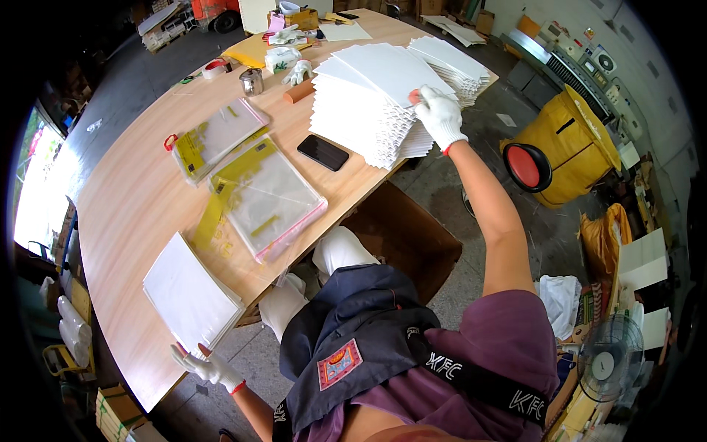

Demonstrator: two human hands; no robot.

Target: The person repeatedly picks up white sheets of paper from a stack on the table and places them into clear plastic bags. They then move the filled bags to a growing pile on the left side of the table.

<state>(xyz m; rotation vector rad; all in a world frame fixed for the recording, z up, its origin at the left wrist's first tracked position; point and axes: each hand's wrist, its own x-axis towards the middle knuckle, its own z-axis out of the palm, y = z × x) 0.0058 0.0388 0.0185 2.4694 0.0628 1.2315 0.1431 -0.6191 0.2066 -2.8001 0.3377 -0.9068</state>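
My right hand (440,120), in a white glove with bare fingertips, is at the right edge of a tall stack of white sheets (361,96). Its fingers close on a corner of the topmost sheet. My left hand (210,370), gloved the same way, is at the near edge of a smaller pile of white sheets (193,292), which looks wrapped in clear film. Thumb and fingers there are apart, beside or lightly touching the pile's edge. Between the two piles lie bundles of clear plastic bags (276,199) with yellow strips, and a black phone (322,152).
Another stack of white sheets (449,65) stands at the table's far right. A metal cup (251,82), a tape roll (216,69) and spare gloves (297,73) lie farther back. Below the table edge is an open cardboard box (412,232); a yellow bin (574,147) stands at right.
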